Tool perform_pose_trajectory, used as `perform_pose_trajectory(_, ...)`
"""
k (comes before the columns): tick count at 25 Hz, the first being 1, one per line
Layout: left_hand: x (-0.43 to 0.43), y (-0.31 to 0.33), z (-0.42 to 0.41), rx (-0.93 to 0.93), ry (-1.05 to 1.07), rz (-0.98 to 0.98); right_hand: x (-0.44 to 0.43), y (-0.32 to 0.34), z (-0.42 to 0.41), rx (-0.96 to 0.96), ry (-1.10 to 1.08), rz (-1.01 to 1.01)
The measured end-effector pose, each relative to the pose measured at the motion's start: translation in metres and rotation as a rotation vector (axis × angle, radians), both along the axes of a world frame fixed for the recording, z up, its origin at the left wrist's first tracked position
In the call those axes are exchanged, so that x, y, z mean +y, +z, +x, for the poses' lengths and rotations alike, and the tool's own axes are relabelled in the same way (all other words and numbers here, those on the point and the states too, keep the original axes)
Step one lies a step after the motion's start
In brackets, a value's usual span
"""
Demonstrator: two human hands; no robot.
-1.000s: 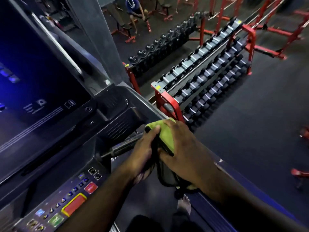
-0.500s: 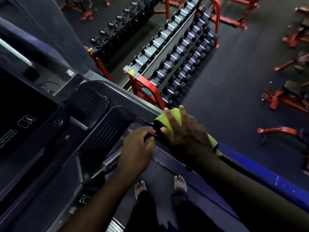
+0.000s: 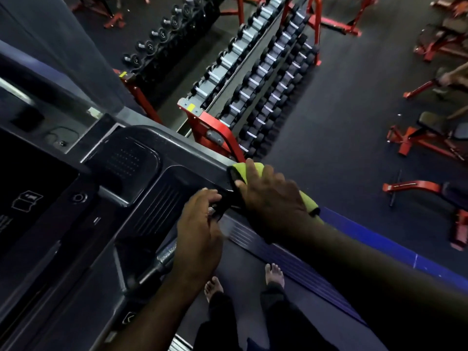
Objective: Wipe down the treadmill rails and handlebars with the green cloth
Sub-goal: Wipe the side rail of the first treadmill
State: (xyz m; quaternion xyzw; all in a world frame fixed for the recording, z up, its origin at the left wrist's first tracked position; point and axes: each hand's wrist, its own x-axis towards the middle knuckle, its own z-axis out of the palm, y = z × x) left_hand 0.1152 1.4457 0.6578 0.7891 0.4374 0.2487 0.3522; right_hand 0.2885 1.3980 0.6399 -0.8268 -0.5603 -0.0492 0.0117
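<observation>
My right hand [image 3: 271, 196] presses the green cloth [image 3: 307, 201] over the black right handlebar of the treadmill, where the bar leaves the console corner. Green shows above my fingers and behind my wrist; the bar under the cloth is hidden. Just left of it, my left hand [image 3: 200, 231] curls around a black part of the handlebar [image 3: 219, 211]. A silver grip bar [image 3: 166, 253] runs down-left from under my left hand. The dark console [image 3: 141, 173] fills the left side.
My bare feet [image 3: 274, 273] stand on the dark belt. A blue side rail [image 3: 379, 244] runs along the right. Beyond the treadmill stand red dumbbell racks [image 3: 263, 84] and red benches [image 3: 430, 138] on the dark floor.
The view swung down and right, away from the console buttons. My right hand slid the cloth from the front grip up onto the right handlebar by the console corner; my left hand stayed beside it.
</observation>
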Motion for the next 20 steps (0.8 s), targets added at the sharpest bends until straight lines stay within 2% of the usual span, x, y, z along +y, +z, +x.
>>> perform_pose_trajectory(3, 0.001, 0.01, 0.013, -0.021, 0.014, 0.035, -0.012, -0.007, -0.007, 0.105, -0.049, -0.107)
perform_pose_trajectory(6, 0.007, 0.017, 0.015, -0.037, 0.026, 0.069, -0.047, -0.015, -0.023, 0.103, -0.046, -0.195)
perform_pose_trajectory(8, 0.01, 0.015, 0.013, -0.031, 0.016, 0.065, -0.024, -0.009, -0.007, 0.137, -0.021, -0.178)
perform_pose_trajectory(10, 0.012, 0.012, 0.014, -0.013, -0.01, 0.073, 0.008, -0.003, 0.011, 0.119, 0.11, -0.203)
perform_pose_trajectory(12, 0.011, 0.013, 0.015, 0.016, -0.039, 0.073, 0.008, 0.003, 0.011, 0.145, 0.067, -0.122)
perform_pose_trajectory(14, 0.011, 0.011, 0.014, 0.046, -0.111, 0.117, -0.029, -0.003, -0.003, 0.178, -0.053, -0.023)
perform_pose_trajectory(16, 0.009, 0.001, 0.011, 0.109, -0.242, 0.206, -0.068, -0.008, -0.015, 0.117, -0.028, -0.054)
perform_pose_trajectory(20, 0.003, -0.017, 0.006, 0.282, -0.489, 0.283, -0.017, -0.006, 0.028, 0.184, 0.033, -0.176)
